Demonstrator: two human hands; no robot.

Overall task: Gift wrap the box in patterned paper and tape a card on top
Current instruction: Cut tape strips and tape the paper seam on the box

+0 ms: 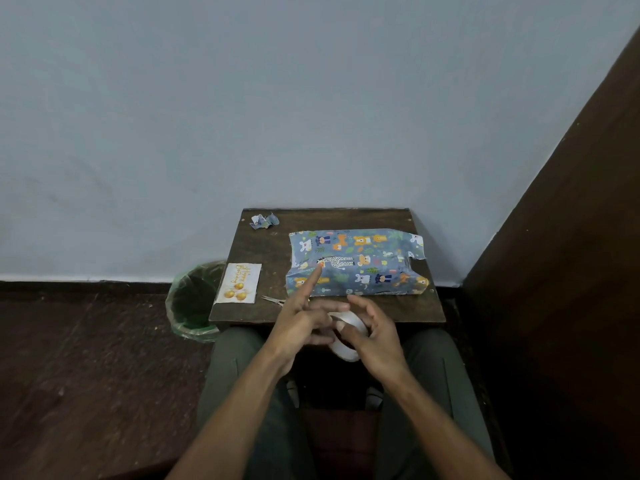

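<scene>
The box wrapped in blue animal-patterned paper (356,263) lies on the dark wooden surface (263,251), one end unfolded. The white balloon-printed card (238,283) overhangs the surface's left edge. The right hand (375,336) grasps a white tape roll (346,336); the left hand (301,323), forefinger extended, touches the roll.

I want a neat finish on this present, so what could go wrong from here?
The card overhangs the table's left edge above the bin; a nudge could drop it in. The paper stands loose at the box's right end and may spring open untaped. The scissors lie close to the left hand.
</scene>
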